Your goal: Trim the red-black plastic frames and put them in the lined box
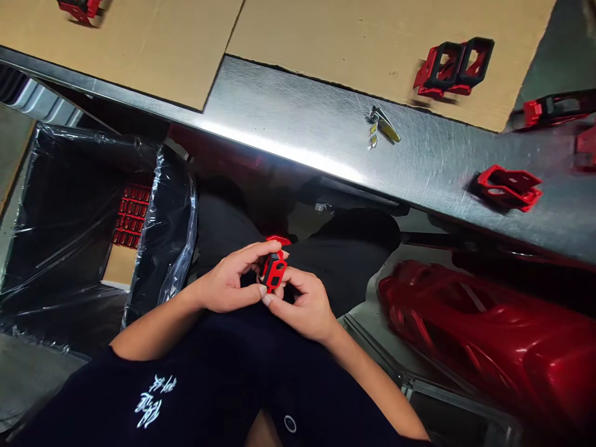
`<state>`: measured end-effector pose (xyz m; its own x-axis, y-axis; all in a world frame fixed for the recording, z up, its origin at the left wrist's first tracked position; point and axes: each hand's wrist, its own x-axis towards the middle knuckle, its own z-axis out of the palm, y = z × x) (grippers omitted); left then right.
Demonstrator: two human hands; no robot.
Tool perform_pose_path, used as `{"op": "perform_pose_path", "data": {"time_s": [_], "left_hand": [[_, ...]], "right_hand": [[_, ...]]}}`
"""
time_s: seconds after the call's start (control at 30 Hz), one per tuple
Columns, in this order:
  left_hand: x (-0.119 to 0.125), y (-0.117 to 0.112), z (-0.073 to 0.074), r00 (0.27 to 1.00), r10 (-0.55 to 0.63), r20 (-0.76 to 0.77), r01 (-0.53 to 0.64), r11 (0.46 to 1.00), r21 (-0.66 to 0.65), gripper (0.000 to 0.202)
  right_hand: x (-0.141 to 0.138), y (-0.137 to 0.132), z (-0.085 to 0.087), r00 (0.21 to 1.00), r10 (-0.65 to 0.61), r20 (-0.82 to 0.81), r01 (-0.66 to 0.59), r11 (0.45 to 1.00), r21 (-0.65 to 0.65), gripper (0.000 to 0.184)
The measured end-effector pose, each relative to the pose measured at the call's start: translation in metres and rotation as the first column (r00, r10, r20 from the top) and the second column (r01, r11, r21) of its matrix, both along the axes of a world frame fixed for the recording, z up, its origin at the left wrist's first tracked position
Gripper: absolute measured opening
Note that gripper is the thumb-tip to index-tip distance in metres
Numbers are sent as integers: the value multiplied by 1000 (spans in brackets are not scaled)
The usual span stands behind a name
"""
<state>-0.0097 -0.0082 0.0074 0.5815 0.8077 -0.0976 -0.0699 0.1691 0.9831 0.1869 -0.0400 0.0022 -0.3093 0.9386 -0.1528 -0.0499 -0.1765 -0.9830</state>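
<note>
Held low over my lap is a small red and black plastic part (274, 270), with a red piece sticking out at its far end. My left hand (230, 279) curls over it from the left, its fingertips on the upper side. My right hand (302, 304) pinches its lower edge from the right. My fingers hide part of it, and I cannot tell how its pieces join.
A steel table edge (298, 130) with cardboard sheets (344, 37) runs across the top, bearing similar red parts (510, 188) and keys (382, 126). On the left, a plastic-lined bin (60, 211) holds rows of red parts. A large glossy red moulded piece (479, 323) lies at right.
</note>
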Motion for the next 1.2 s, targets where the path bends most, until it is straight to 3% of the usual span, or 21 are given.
{"op": "perform_pose_path", "data": {"time_s": [0.1, 0.2, 0.33, 0.5, 0.67, 0.87, 1.0, 1.2], "left_hand": [[-1, 1, 1, 998, 8, -65, -3, 997, 82, 73], [-2, 1, 1, 987, 10, -162, 17, 987, 163, 75], [-2, 0, 1, 967, -13, -253, 69, 975, 211, 78], [-2, 0, 0, 971, -54, -234, 108, 969, 223, 85], [0, 1, 2, 987, 26, -157, -13, 996, 87, 78], [6, 2, 9, 941, 6, -338, -27, 998, -57, 65], [7, 2, 10, 936, -27, -352, -33, 986, -165, 61], [8, 5, 11, 947, -25, -322, -52, 973, -227, 45]], "right_hand": [[6, 2, -2, 983, 3, -184, -26, 992, -123, 5], [13, 4, -7, 948, -67, -312, -13, 969, -245, 19], [15, 10, -5, 960, -78, -267, -11, 948, -317, 24], [10, 12, 5, 987, -69, -148, 14, 938, -346, 26], [11, 8, 5, 994, -92, -50, 72, 945, -318, 21], [9, 11, -3, 979, -127, -161, 33, 872, -488, 40], [7, 13, -2, 976, -120, -179, 27, 892, -451, 42], [8, 12, 5, 990, -28, -140, -20, 945, -327, 41]]}}
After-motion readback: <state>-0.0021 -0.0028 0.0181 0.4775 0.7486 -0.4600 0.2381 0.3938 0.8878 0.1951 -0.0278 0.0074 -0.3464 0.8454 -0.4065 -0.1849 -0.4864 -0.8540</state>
